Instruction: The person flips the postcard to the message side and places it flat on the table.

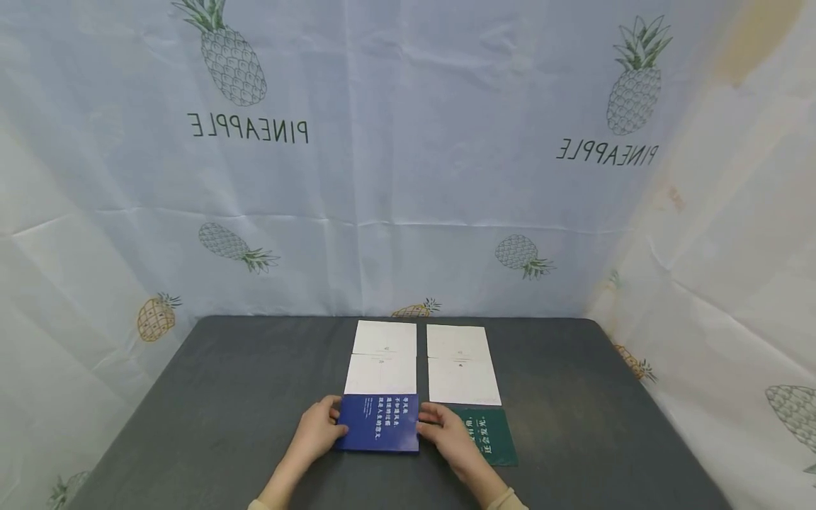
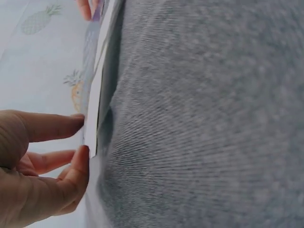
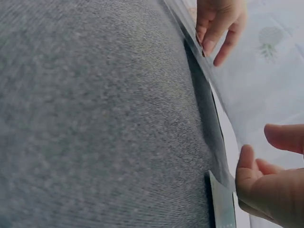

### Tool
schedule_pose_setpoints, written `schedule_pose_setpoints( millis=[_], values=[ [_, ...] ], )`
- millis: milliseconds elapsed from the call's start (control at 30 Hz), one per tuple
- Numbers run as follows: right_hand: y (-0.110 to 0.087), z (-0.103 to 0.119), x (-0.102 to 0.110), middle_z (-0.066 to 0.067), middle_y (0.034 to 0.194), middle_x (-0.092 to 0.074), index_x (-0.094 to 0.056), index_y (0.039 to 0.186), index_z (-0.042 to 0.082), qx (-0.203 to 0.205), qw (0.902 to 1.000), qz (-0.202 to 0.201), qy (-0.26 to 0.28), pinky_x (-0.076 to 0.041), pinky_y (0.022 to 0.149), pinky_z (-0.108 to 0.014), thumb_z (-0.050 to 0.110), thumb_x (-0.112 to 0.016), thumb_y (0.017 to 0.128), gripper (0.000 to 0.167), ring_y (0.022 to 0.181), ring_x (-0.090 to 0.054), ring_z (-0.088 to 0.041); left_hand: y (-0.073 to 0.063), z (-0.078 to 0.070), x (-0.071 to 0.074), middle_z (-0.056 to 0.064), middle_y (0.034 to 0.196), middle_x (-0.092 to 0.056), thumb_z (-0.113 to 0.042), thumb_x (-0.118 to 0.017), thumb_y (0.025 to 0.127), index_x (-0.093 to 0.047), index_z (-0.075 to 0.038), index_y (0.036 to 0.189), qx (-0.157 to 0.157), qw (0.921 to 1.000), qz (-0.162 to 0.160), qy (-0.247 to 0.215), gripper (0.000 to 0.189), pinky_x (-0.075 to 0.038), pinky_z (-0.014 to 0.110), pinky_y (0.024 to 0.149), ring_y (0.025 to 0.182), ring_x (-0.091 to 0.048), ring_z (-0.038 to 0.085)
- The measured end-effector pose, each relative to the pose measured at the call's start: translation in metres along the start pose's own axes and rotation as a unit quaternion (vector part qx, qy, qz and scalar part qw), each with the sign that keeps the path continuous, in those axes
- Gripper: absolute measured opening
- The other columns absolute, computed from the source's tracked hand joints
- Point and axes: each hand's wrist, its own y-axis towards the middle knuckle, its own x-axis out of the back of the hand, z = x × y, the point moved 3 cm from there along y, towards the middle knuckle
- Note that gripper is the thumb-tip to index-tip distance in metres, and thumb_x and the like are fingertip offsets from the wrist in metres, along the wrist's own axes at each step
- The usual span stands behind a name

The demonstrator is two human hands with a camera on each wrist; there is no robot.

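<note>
A dark blue postcard [image 1: 377,423] with white lettering lies on the dark tabletop in front of me. My left hand [image 1: 315,427] touches its left edge, thumb by the near part and fingers farther back. At the opposite edge is my right hand [image 1: 446,431], its fingertips beside the card and its thumb apart from the fingers. In the right wrist view, a gap shows between thumb and fingers of the right hand [image 3: 273,175]. The right hand and wrist partly cover a dark green postcard [image 1: 497,435] with white lettering.
Beyond the blue card, two white cards [image 1: 382,374] lie end to end. A second pair of white cards [image 1: 464,381] sits to their right, beyond the green one. Curtains [image 1: 408,177] printed with pineapples hang behind and beside the dark table [image 1: 255,368].
</note>
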Motion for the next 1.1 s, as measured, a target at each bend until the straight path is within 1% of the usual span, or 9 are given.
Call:
schedule_pose_setpoints(
  millis=[133,300,467,567,700,800,967,1033,1100],
  values=[
    [0.002,0.002,0.002,-0.018,0.110,-0.059,-0.050,0.125,-0.009,0.017,0.9997,-0.018,0.002,-0.051,0.085,-0.031,0.007,-0.059,0.087,0.042,0.098,-0.059,-0.019,0.003,0.001,0.004,0.005,0.076,-0.060,-0.002,-0.072,0.071,-0.061,0.008,0.107,0.011,0.9992,-0.015,-0.036,0.040,-0.042,0.024,0.060,0.068,-0.054,0.011],
    [0.004,0.008,0.005,-0.015,0.103,-0.059,-0.053,0.122,-0.005,0.025,0.9979,-0.057,0.017,-0.050,0.078,-0.023,0.006,-0.060,0.085,0.039,0.089,-0.058,-0.015,0.004,0.001,0.010,0.003,0.076,-0.063,-0.004,-0.071,0.074,-0.065,0.004,0.101,0.022,0.9958,-0.043,-0.078,0.028,-0.042,0.020,0.059,0.068,-0.056,0.008],
    [0.006,0.015,0.006,-0.012,0.096,-0.060,-0.055,0.119,-0.004,0.029,0.9937,-0.102,0.038,-0.048,0.073,-0.019,0.007,-0.062,0.085,0.036,0.082,-0.056,-0.014,0.006,-0.003,0.016,0.003,0.077,-0.065,-0.009,-0.072,0.076,-0.067,-0.002,0.092,0.033,0.9905,-0.072,-0.113,0.018,-0.044,0.019,0.063,0.069,-0.056,0.007],
    [0.007,0.018,0.007,-0.010,0.093,-0.061,-0.058,0.114,-0.004,0.030,0.9916,-0.121,0.035,-0.049,0.072,-0.019,0.009,-0.062,0.087,0.031,0.080,-0.055,-0.013,0.007,-0.004,0.018,0.003,0.078,-0.066,-0.010,-0.072,0.077,-0.067,-0.004,0.089,0.039,0.9880,-0.079,-0.127,0.014,-0.044,0.019,0.064,0.070,-0.055,0.006],
    [0.008,0.021,0.008,-0.009,0.091,-0.061,-0.062,0.106,-0.003,0.030,0.9898,-0.135,0.032,-0.051,0.072,-0.022,0.014,-0.062,0.088,0.025,0.079,-0.057,-0.013,0.007,-0.006,0.020,0.003,0.079,-0.066,-0.012,-0.071,0.079,-0.066,-0.004,0.087,0.044,0.9856,-0.080,-0.142,0.013,-0.044,0.019,0.064,0.070,-0.054,0.006],
    [0.008,0.022,0.009,-0.008,0.089,-0.060,-0.063,0.103,-0.002,0.029,0.9892,-0.140,0.034,-0.052,0.072,-0.026,0.017,-0.063,0.088,0.024,0.077,-0.058,-0.014,0.006,-0.006,0.021,0.003,0.077,-0.065,-0.013,-0.071,0.080,-0.066,-0.005,0.085,0.048,0.9828,-0.080,-0.159,0.011,-0.044,0.018,0.061,0.067,-0.053,0.004],
    [0.008,0.023,0.010,-0.005,0.087,-0.060,-0.061,0.102,0.000,0.023,0.9897,-0.136,0.037,-0.050,0.072,-0.025,0.020,-0.062,0.089,0.024,0.078,-0.055,-0.013,0.007,-0.004,0.023,0.003,0.074,-0.064,-0.014,-0.071,0.080,-0.065,-0.009,0.082,0.048,0.9781,-0.081,-0.186,0.008,-0.044,0.020,0.058,0.062,-0.053,0.004],
    [0.007,0.023,0.010,-0.004,0.087,-0.061,-0.061,0.102,0.000,0.019,0.9902,-0.133,0.038,-0.050,0.073,-0.026,0.020,-0.061,0.089,0.023,0.080,-0.055,-0.012,0.007,-0.002,0.022,0.004,0.075,-0.065,-0.013,-0.069,0.082,-0.065,-0.009,0.084,0.050,0.9734,-0.071,-0.212,0.007,-0.048,0.022,0.060,0.064,-0.057,0.007],
    [0.006,0.023,0.010,-0.005,0.088,-0.063,-0.062,0.102,0.000,0.017,0.9911,-0.126,0.039,-0.050,0.075,-0.028,0.020,-0.059,0.090,0.022,0.081,-0.057,-0.013,0.006,-0.001,0.021,0.008,0.078,-0.067,-0.011,-0.065,0.085,-0.064,-0.006,0.087,0.054,0.9660,-0.058,-0.246,0.005,-0.052,0.025,0.063,0.068,-0.063,0.013]
  ],
)
